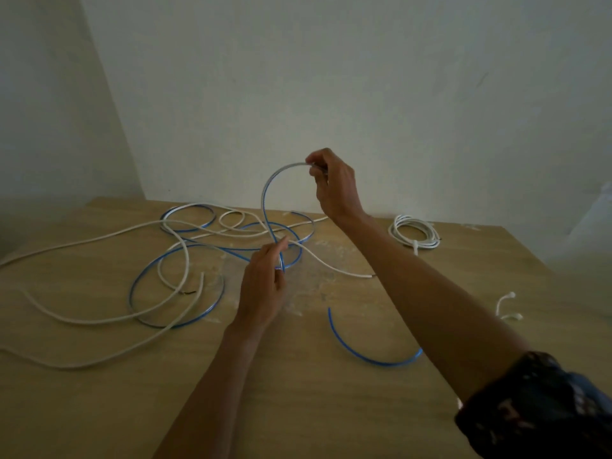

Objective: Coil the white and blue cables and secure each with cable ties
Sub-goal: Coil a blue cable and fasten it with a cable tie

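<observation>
Holding the blue cable [265, 193] arched over the bench [331, 409].
Pinched high in right hand [334, 183] grip, low in left hand [261, 286] grip.

Dim, flat light, greenish and murky; the far wall [364, 77] is brightest, the left corner darker. Everything looks soft, and the table [331, 409] edges bow.

Loose white cable [82, 321] and blue cable [381, 363] sprawl over the table's [298, 409] left and middle, crowding my way there. Bare wood lies near me; a coiled white bundle [415, 243] and ties [506, 298] sit right.
</observation>
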Demonstrator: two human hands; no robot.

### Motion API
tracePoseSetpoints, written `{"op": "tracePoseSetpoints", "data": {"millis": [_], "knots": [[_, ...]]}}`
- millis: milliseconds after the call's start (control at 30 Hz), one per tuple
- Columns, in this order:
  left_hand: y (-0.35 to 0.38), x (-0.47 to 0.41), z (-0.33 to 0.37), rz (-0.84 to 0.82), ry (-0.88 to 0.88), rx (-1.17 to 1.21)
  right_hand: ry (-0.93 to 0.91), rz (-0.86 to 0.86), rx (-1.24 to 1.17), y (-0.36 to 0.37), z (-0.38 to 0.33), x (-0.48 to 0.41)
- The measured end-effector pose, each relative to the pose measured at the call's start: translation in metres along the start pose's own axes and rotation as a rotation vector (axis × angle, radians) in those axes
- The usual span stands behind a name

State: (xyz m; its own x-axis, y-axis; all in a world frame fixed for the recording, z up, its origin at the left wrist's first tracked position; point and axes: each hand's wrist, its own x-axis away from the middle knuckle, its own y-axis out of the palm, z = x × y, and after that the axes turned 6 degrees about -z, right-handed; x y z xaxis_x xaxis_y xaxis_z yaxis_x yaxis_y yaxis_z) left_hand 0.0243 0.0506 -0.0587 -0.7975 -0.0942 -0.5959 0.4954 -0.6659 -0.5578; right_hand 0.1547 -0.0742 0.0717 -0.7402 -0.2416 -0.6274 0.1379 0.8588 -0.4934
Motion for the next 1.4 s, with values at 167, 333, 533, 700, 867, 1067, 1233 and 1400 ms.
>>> {"op": "tracePoseSetpoints", "data": {"millis": [167, 333, 533, 700, 867, 1067, 1233, 1400], "knots": [[-0.01, 0.001, 0.004, 0.101, -0.057, -0.163, -0.093, -0.017, 0.063, -0.01, -0.014, -0.012], [-0.022, -0.003, 0.004, 0.429, -0.087, -0.02, -0.063, -0.186, 0.606, -0.025, 0.014, -0.005], [-0.022, -0.015, 0.013, 0.393, -0.502, 1.116, 0.123, -0.106, 0.462, -0.026, 0.045, 0.009], [-0.022, -0.003, -0.001, 0.473, 0.173, -0.021, 0.173, -0.011, 0.322, -0.013, 0.027, 0.001], [-0.006, -0.001, 0.013, 0.195, 0.266, -0.008, 0.202, 0.08, 0.251, -0.01, 0.008, -0.008], [-0.009, -0.005, 0.007, 0.029, 0.149, -0.002, 0.102, 0.176, 0.1, -0.021, -0.006, -0.011], [-0.008, -0.003, 0.009, 0.087, 0.187, -0.179, 0.061, 0.018, 0.048, -0.024, -0.012, -0.012], [-0.023, -0.007, 0.028, 0.313, -0.185, 0.466, 0.247, -0.126, 0.557, -0.032, -0.001, 0.007]]}}
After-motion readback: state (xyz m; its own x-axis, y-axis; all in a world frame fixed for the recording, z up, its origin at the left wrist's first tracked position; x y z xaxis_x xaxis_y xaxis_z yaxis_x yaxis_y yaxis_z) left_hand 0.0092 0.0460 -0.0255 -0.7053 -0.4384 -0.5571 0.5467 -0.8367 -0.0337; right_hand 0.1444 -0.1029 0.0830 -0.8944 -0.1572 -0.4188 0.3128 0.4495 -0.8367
